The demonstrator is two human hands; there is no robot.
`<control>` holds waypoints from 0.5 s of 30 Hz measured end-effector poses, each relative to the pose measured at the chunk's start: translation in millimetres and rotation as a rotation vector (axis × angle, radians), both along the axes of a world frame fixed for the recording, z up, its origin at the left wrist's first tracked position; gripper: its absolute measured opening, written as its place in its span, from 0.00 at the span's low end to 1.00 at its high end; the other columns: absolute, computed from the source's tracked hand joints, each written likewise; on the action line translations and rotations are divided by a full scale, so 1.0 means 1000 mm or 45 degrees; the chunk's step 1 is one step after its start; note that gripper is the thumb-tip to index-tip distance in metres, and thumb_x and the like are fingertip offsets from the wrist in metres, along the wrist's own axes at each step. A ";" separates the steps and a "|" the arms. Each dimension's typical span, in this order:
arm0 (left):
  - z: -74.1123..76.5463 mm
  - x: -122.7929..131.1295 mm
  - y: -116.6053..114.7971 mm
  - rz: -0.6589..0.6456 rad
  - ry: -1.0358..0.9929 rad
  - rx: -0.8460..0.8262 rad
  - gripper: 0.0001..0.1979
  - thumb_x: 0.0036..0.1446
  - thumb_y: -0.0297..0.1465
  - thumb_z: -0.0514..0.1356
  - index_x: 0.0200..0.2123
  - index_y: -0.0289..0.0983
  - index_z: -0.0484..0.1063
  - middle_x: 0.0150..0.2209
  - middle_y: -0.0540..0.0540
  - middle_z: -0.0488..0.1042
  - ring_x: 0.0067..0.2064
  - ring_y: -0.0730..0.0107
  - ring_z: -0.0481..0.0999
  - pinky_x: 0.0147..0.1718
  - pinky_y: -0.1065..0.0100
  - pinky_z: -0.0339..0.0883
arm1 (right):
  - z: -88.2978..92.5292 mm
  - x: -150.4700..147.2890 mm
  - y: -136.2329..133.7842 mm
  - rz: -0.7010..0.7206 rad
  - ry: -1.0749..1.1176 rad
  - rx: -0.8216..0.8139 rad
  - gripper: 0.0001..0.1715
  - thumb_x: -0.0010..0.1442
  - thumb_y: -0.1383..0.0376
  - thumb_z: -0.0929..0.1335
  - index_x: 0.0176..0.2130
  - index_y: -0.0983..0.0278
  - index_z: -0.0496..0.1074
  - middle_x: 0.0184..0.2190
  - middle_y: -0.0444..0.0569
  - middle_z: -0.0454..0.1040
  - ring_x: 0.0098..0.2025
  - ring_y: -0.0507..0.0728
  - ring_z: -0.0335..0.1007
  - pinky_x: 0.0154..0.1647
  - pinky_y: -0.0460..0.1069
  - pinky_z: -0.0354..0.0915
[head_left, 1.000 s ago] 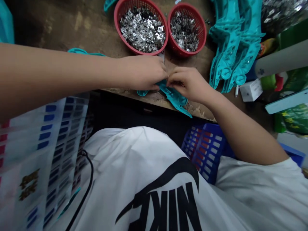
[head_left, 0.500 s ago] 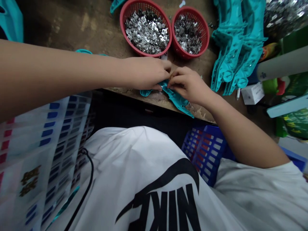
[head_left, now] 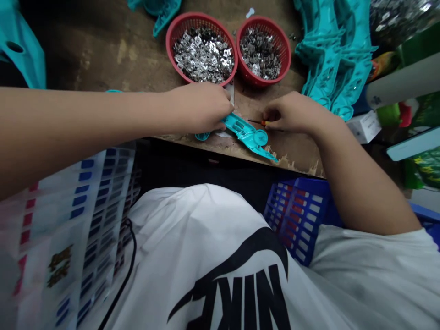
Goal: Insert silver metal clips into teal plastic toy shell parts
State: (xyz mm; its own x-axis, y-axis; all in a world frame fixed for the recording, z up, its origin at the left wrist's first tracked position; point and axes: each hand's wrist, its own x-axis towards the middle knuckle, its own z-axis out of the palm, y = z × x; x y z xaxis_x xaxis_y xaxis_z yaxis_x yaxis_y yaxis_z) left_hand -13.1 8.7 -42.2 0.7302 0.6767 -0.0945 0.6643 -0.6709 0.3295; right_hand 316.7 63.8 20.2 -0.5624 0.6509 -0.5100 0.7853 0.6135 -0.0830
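Observation:
My left hand [head_left: 208, 107] is closed on the upper end of a turquoise plastic part [head_left: 248, 134], which lies slantwise at the workbench's front edge. The part has a round disc and a pointed tip toward the lower right; its held end is hidden under my fingers. To the right of it, my right hand [head_left: 290, 112] pinches a small screwdriver [head_left: 264, 123] with a thin dark shaft and an orange-yellow handle. The shaft points left, apart from the turquoise part. Beyond my hands stand two red baskets, the left basket [head_left: 167, 43] and the right basket [head_left: 289, 50], both holding small metal clips.
Stacked turquoise parts [head_left: 330, 59] lie at the right of the workbench [head_left: 103, 50], with a small white box [head_left: 365, 127] beside them. More turquoise pieces [head_left: 165, 13] are at the back. Below the edge stand a blue crate [head_left: 299, 215] and a white crate [head_left: 79, 220].
My right hand has left the turquoise part and moved right, where it now holds the screwdriver. My left hand has stayed on the part. The view has shifted slightly.

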 end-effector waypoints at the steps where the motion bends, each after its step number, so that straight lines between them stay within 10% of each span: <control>1: -0.005 0.001 0.001 0.023 0.002 -0.007 0.14 0.78 0.39 0.69 0.55 0.41 0.93 0.49 0.40 0.91 0.58 0.46 0.83 0.70 0.52 0.79 | 0.002 -0.004 -0.003 0.000 -0.011 0.011 0.20 0.75 0.55 0.76 0.59 0.58 0.94 0.49 0.58 0.94 0.52 0.73 0.87 0.50 0.60 0.75; 8: 0.001 -0.001 -0.003 0.079 0.021 -0.032 0.16 0.85 0.42 0.68 0.58 0.37 0.92 0.54 0.38 0.90 0.61 0.44 0.85 0.74 0.49 0.78 | 0.046 -0.039 -0.040 -0.087 0.265 -0.065 0.20 0.73 0.64 0.74 0.57 0.60 0.95 0.49 0.57 0.95 0.47 0.69 0.90 0.55 0.60 0.78; 15: 0.036 0.010 -0.019 0.013 0.115 0.091 0.16 0.88 0.36 0.66 0.66 0.35 0.89 0.59 0.35 0.91 0.62 0.41 0.87 0.65 0.48 0.84 | 0.035 -0.049 -0.052 -0.090 0.259 -0.146 0.20 0.73 0.62 0.75 0.56 0.65 0.96 0.45 0.58 0.95 0.49 0.70 0.90 0.55 0.60 0.75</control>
